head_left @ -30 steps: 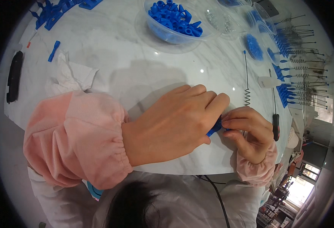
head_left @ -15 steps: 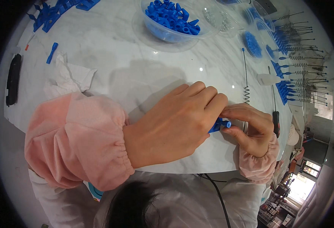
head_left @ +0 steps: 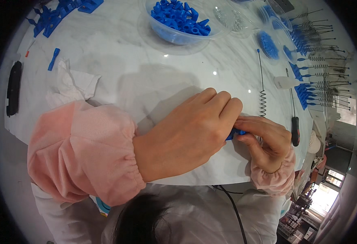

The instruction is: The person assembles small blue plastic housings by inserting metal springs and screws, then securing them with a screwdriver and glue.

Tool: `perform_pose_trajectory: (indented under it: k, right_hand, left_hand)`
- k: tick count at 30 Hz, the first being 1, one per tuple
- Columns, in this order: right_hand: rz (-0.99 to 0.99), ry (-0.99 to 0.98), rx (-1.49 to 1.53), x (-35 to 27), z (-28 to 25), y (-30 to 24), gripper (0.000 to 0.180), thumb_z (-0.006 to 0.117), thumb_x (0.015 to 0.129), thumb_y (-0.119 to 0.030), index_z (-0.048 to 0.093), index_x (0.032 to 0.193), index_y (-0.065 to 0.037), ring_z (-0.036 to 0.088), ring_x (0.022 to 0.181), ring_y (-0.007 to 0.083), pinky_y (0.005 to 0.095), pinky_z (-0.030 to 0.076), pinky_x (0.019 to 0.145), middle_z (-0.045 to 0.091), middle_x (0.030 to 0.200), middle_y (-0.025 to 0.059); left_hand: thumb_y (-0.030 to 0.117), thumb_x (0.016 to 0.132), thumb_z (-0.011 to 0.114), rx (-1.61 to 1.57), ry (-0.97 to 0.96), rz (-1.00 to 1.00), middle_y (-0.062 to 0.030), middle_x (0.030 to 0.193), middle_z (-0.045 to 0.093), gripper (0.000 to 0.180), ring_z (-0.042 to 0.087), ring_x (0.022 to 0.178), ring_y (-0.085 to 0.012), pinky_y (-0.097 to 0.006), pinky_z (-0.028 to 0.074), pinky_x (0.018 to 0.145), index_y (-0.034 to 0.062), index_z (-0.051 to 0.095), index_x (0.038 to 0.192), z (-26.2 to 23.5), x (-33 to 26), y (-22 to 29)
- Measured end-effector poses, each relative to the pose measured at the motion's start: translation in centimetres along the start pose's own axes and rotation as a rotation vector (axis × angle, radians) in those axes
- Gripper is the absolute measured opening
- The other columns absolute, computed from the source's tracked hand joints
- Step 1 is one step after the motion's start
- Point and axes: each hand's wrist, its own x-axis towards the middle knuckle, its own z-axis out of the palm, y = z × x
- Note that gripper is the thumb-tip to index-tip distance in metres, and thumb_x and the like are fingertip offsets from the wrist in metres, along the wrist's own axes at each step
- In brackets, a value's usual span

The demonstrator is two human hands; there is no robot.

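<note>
My left hand [head_left: 188, 132] is curled over a small blue plastic part [head_left: 229, 135], hiding most of it. From the right, my right hand [head_left: 266, 136] meets it, thumb and forefinger pinched around the end of the blue part. Both hands stay just above the white marbled table [head_left: 142, 61] near its front edge. Beyond my right hand lies a thin rod with a coiled spring section [head_left: 262, 101] and a blue tip, its lower end hidden behind the hand. A black-handled screwdriver [head_left: 295, 130] rests to the right of that hand.
A clear bowl [head_left: 174, 38] of blue cone-shaped parts stands at the back. Blue holders with spring rods [head_left: 301, 95] line the right edge. At left are a crumpled white tissue [head_left: 79, 83], a loose blue piece [head_left: 53, 59] and a black strip-like object [head_left: 14, 88].
My right thumb and forefinger have closed further over the blue part's end, whose round opening showed before. My right hand has shifted slightly left, uncovering more of the screwdriver handle.
</note>
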Motion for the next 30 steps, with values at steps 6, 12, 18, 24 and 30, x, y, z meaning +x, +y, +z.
perform_pose_trajectory:
  k: [6, 12, 18, 24, 30]
  right_hand:
    - [0.034, 0.043, -0.051, -0.1, 0.6, -0.5, 0.022, 0.070, 0.079, 0.004, 0.070, 0.101, 0.005, 0.073, 0.086, 0.0274, 0.0302, 0.057, 0.075, 0.072, 0.095, 0.0173]
    - [0.045, 0.045, -0.054, 0.0, 0.8, -1.0, 0.022, 0.070, 0.080, 0.005, 0.070, 0.101, 0.005, 0.073, 0.086, 0.0277, 0.0304, 0.057, 0.075, 0.072, 0.093, 0.0175]
    - [-0.061, 0.022, 0.027, 0.2, 0.6, 0.0, 0.026, 0.069, 0.079, 0.005, 0.068, 0.105, 0.006, 0.072, 0.089, 0.0294, 0.0322, 0.057, 0.079, 0.072, 0.098, 0.0192]
    - [0.072, 0.242, 0.030, -0.3, -1.6, -0.9, 0.030, 0.058, 0.080, 0.008, 0.068, 0.108, 0.005, 0.071, 0.092, 0.0242, 0.0290, 0.054, 0.081, 0.072, 0.099, 0.0176]
    - [0.176, 0.328, -0.254, -0.4, -3.5, 0.6, 0.022, 0.064, 0.085, 0.001, 0.070, 0.106, 0.003, 0.069, 0.082, 0.0163, 0.0255, 0.053, 0.074, 0.073, 0.097, 0.0120]
  left_hand:
    - [-0.002, 0.065, 0.075, -0.007, 0.023, 0.014, -0.0136, 0.097, 0.053, 0.046, 0.054, 0.090, -0.0320, -0.038, 0.046, 0.078, -0.0003, 0.050, 0.103, -0.1, 0.1, 0.0]
    - [-0.003, 0.065, 0.076, 0.006, 0.010, 0.009, -0.0139, 0.098, 0.054, 0.047, 0.055, 0.090, -0.0323, -0.038, 0.046, 0.078, -0.0003, 0.050, 0.104, -0.7, -0.2, 0.2]
    - [0.005, 0.066, 0.079, 0.008, -0.017, -0.001, -0.0120, 0.102, 0.060, 0.053, 0.059, 0.093, -0.0294, -0.035, 0.048, 0.080, 0.0005, 0.054, 0.112, -3.0, 0.3, 0.3]
    - [0.022, 0.075, 0.073, 0.361, 0.191, 0.410, -0.0027, 0.086, 0.066, 0.029, 0.060, 0.082, -0.0193, -0.029, 0.046, 0.072, 0.0133, 0.065, 0.101, -4.8, 0.0, 4.4]
    - [0.042, 0.090, 0.052, 0.495, 0.129, 0.355, 0.0021, 0.077, 0.067, 0.026, 0.056, 0.066, -0.0159, -0.025, 0.043, 0.058, 0.0197, 0.060, 0.100, -6.0, -1.2, 11.2]
